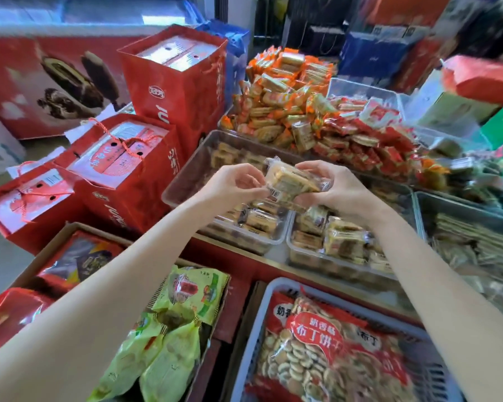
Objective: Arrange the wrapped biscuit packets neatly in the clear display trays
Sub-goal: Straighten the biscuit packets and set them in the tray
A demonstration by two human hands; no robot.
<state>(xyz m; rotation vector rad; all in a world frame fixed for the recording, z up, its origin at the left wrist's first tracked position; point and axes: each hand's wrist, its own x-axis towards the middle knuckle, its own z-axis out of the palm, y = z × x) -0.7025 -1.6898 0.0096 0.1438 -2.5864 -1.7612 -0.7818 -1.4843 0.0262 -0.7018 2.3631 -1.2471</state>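
- Nearest the camera, a grey basket (pixel 262 320) holds a large red bag of small round biscuits (pixel 325 355); to its left lies a cardboard box with green snack bags (pixel 169 338).
- Both forearms reach forward over these to the clear trays.
- Left hand (pixel 233 184) pinches the left end of a wrapped biscuit packet (pixel 294 182) with curled fingers and thumb.
- Right hand (pixel 334 187) grips the packet's right end, fingers curled round the wrapper — the packet hangs in the air between the two hands, tilted, above the trays.
- Below the hands, a clear display tray (pixel 183 181) holds similar packets along its near side; a second clear tray (pixel 299 256) just right of it is packed with more.
- Behind them, orange-wrapped packets (pixel 276 105) are heaped high, with red-wrapped packets (pixel 369 146) piled beside them.
- Red gift bags (pixel 180 91) stand at the left — several, with cord handles.
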